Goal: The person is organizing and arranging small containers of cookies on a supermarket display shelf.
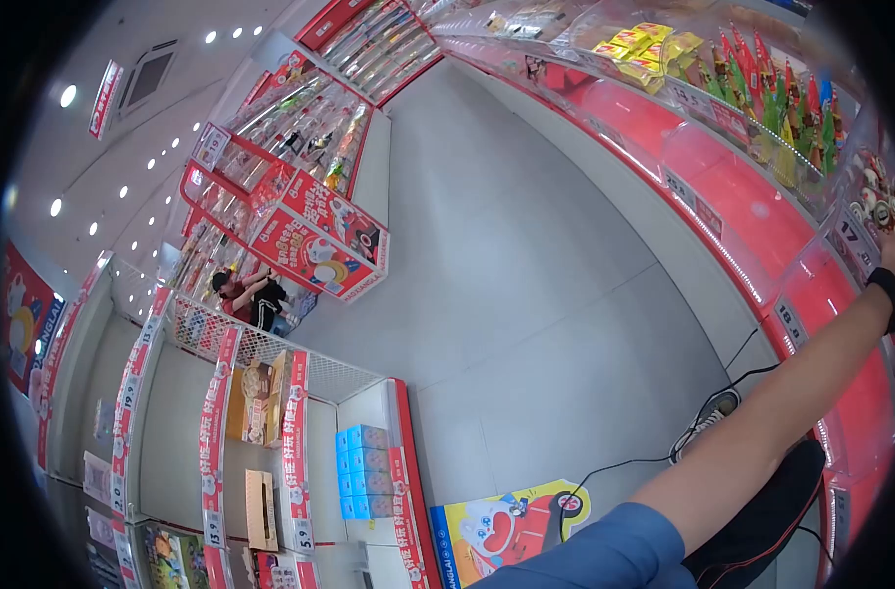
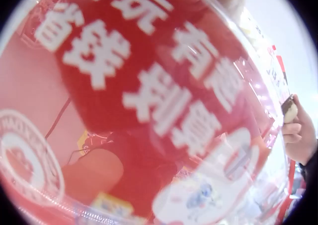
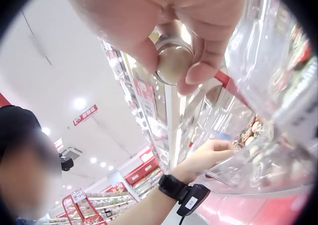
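In the right wrist view my right hand (image 3: 198, 21) pinches a small round item (image 3: 174, 64), beige with a shiny rim, between thumb and fingers. The left wrist view shows this hand (image 2: 300, 135) at the right edge, holding a dark and cream item (image 2: 289, 111). My left hand (image 1: 890, 251) reaches to a clear bin of small round goods (image 1: 879, 201). The right wrist view also shows the left hand (image 3: 216, 153) at those goods (image 3: 251, 135); its fingertips are partly hidden, so any hold cannot be told.
Clear bins with yellow packets (image 1: 644, 49) and colourful packs (image 1: 776, 93) line the shelf. Across the grey aisle floor (image 1: 526, 245) stand a shelf with blue boxes (image 1: 366, 471) and a red display (image 1: 320, 240). A person (image 1: 251, 299) sits low beyond.
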A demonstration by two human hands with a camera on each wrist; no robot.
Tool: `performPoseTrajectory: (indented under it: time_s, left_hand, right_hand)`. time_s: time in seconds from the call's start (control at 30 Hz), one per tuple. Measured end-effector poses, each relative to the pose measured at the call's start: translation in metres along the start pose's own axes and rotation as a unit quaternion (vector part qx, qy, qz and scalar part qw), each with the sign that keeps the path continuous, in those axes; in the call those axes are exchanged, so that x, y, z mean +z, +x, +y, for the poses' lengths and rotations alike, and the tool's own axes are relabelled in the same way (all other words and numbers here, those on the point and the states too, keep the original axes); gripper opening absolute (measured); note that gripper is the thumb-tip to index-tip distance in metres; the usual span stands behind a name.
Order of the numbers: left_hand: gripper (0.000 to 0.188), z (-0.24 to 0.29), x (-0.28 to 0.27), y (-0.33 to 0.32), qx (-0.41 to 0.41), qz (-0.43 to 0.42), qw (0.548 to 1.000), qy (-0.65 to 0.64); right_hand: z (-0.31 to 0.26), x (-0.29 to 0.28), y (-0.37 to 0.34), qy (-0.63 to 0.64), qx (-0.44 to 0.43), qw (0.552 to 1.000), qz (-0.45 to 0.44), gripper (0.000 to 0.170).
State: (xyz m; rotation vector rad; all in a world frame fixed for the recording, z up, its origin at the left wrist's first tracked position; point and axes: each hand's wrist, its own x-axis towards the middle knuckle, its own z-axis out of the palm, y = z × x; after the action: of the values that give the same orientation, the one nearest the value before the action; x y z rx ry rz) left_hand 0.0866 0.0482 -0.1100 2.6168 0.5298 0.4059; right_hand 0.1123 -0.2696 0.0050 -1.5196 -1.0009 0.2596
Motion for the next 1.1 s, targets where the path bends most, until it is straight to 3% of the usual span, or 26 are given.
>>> performPoseTrajectory:
  time_s: [0.1, 0.3, 0.47, 0.57, 0.67, 0.77, 0.97, 1.07, 1.1]
  left_hand:
    - [0.043, -0.006, 0.008, 0.004, -0.019, 0.005, 0.999, 0.033]
    - [0.039, -0.006, 0.016, 0.01, -0.048, 0.011, 0.997, 0.063]
    - [0.036, -0.009, 0.019, 0.013, -0.074, 0.023, 0.994, 0.077]
    - [0.034, -0.011, 0.025, 0.013, -0.087, 0.023, 0.992, 0.086]
    - [0.033, -0.011, 0.03, 0.012, -0.095, 0.022, 0.991, 0.094]
    - [0.031, -0.013, 0.034, 0.008, -0.098, 0.02, 0.99, 0.102]
    - [0.029, -0.014, 0.034, 0.006, -0.102, 0.021, 0.988, 0.113]
    - [0.028, -0.014, 0.031, 0.005, -0.095, 0.02, 0.988, 0.121]
    - [0.028, -0.013, 0.029, 0.003, -0.09, 0.017, 0.988, 0.123]
  right_hand:
    - [-0.004, -0.007, -0.041, -0.099, -0.03, 0.99, 0.09, 0.03]
    - [-0.012, -0.008, -0.06, -0.269, -0.019, 0.95, 0.154, 0.03]
    - [-0.011, -0.011, -0.062, -0.346, -0.001, 0.924, 0.161, 0.03]
    - [0.002, -0.026, -0.065, -0.271, -0.031, 0.951, 0.148, 0.029]
    - [0.015, -0.033, -0.07, -0.268, -0.031, 0.947, 0.173, 0.027]
    - [0.026, -0.051, -0.072, -0.435, -0.144, 0.88, 0.129, 0.026]
    - [0.027, -0.05, -0.071, -0.178, -0.044, 0.972, 0.149, 0.026]
    - [0.008, -0.031, -0.07, -0.344, -0.085, 0.923, 0.149, 0.023]
    - [0.014, -0.031, -0.068, -0.163, -0.03, 0.968, 0.186, 0.021]
